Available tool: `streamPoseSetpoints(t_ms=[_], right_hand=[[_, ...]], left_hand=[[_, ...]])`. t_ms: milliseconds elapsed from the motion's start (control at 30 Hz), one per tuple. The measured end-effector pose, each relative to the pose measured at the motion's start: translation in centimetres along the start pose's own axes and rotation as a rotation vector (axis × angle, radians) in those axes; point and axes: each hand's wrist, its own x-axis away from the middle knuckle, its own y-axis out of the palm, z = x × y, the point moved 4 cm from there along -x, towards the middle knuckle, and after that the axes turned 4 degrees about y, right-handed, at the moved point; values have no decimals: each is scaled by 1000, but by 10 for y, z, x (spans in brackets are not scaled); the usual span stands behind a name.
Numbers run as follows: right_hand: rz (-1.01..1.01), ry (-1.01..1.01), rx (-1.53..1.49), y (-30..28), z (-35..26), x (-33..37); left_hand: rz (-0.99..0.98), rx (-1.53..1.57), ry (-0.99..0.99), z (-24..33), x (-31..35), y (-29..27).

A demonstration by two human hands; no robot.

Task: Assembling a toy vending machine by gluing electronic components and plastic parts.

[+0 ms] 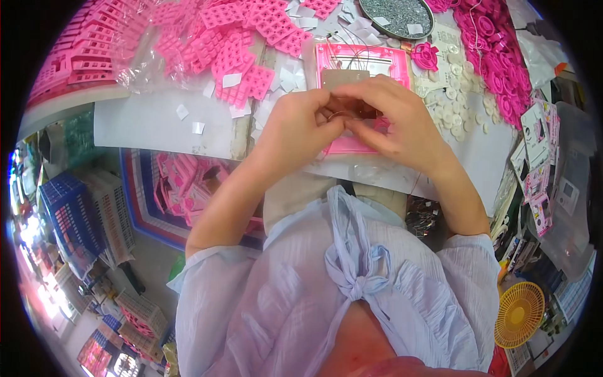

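Note:
A pink plastic housing (pixel 321 60) lies on the table in front of me, partly hidden under my hands. Thin wires (pixel 353 45) stick up from its far part, and a flat grey-brown board (pixel 344 78) rests on it. My left hand (pixel 300 125) is closed in a pinch over the housing, a thin wire at its fingertips. From the other side my right hand (pixel 402 122) meets it, thumb and fingers bent in on the same wire. The wire's ends and most of the housing's inside are hidden by my fingers.
Pink keypad pieces (pixel 242 69) are heaped at the far left, with white paper squares around them. A round tray of small metal parts (pixel 399 17) stands at the back. White discs (pixel 453 113) and darker pink rings (pixel 496 56) lie right. Below the table's left edge sits a blue-rimmed basket (pixel 135 188).

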Motion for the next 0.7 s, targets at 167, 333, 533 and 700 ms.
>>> streamPoseSetpoints(t_ms=[167, 333, 533, 700], right_hand=[[-62, 37, 35, -3, 6, 3], [-9, 113, -59, -2, 10, 9], [-4, 293, -169, 4, 17, 12], [18, 336, -185, 6, 18, 12]], left_hand=[[-11, 62, -61, 1, 4, 1], [4, 156, -57, -6, 6, 3], [72, -32, 72, -3, 13, 3], [145, -125, 175, -3, 14, 6]])
